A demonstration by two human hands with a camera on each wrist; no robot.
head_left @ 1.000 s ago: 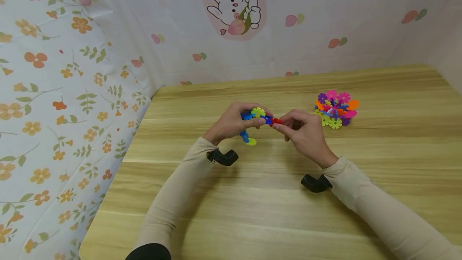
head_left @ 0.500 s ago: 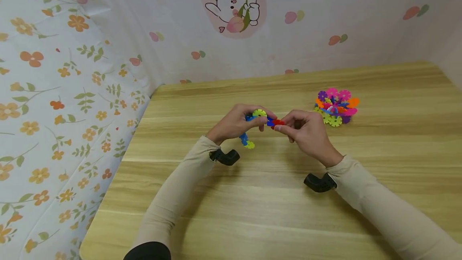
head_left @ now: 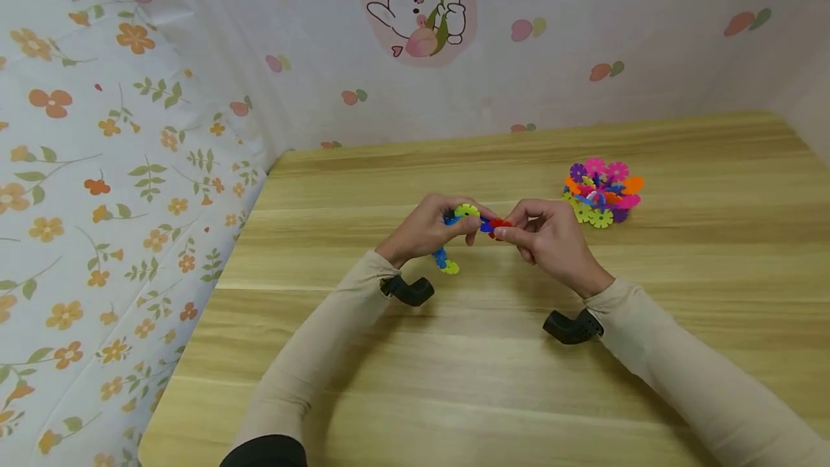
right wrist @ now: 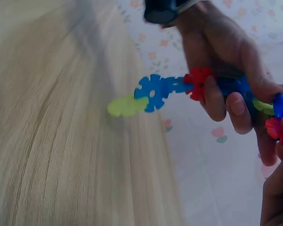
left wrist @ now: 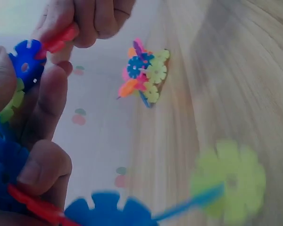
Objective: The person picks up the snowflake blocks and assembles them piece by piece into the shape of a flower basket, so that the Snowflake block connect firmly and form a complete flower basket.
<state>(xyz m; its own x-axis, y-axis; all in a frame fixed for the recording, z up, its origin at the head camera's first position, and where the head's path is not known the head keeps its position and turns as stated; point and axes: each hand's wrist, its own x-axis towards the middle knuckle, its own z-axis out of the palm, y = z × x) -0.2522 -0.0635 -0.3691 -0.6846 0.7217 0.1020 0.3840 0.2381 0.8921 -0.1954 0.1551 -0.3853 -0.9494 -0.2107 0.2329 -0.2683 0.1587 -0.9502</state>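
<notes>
My left hand (head_left: 424,225) grips a chain of interlocked snowflake discs, its thumb and fingers closed about the dark blue disc (left wrist: 26,66) at one end. From the other side my right hand (head_left: 551,240) pinches a red disc (head_left: 498,228), which meets the dark blue one edge to edge. How deeply their slots engage cannot be seen. Below the left palm the chain hangs down: a red disc (right wrist: 198,84), a blue disc (right wrist: 152,92) and a yellow-green disc (right wrist: 127,106) at the loose end. Another yellow-green disc (head_left: 467,211) shows between the left thumb and fingers.
On the wooden table (head_left: 454,380), beyond the right hand, sits a built cluster of discs (head_left: 603,193) in pink, orange, purple, blue and yellow-green. A patterned cloth (head_left: 551,42) hangs behind the table's far edge, and a flowered one (head_left: 130,236) at the left.
Both hands have drifted slightly down and to the right in the head view, still holding the dark blue and red discs together. The chain's hanging end has swung a little lower.
</notes>
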